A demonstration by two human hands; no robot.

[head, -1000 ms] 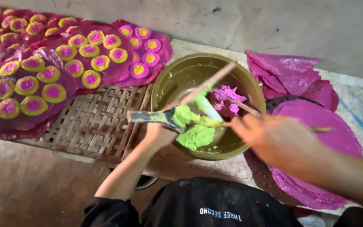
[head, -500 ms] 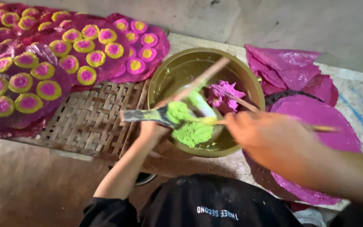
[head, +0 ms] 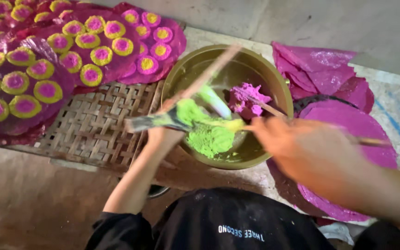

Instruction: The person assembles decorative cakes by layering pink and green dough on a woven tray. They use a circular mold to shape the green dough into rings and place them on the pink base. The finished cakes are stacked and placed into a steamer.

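My left hand (head: pixel 164 135) grips a flat blade (head: pixel 146 123) level over the near left rim of a brass bowl (head: pixel 279 88). A lump of green paste (head: pixel 190 112) sits on the blade. My right hand (head: pixel 304 150), blurred, holds a thin stick (head: pixel 369 141) whose tip touches the green paste at the blade's end. Below them a heap of green paste (head: pixel 211 139) lies in the bowl, with a pink lump (head: pixel 247 99) at the far side. A long wooden stick (head: pixel 215 69) leans on the bowl's far left rim.
Pink sheets carrying several yellow-and-pink discs (head: pixel 89 51) cover the left, partly on a woven bamboo tray (head: pixel 93 129). Plain pink sheets (head: pixel 320 69) and a round pink sheet (head: pixel 348 125) lie right of the bowl. A grey wall runs behind. Bare brown floor is at lower left.
The blade with its green paste and my right hand with the stick have shifted slightly left over the bowl. The stick tip stays at the paste on the blade.
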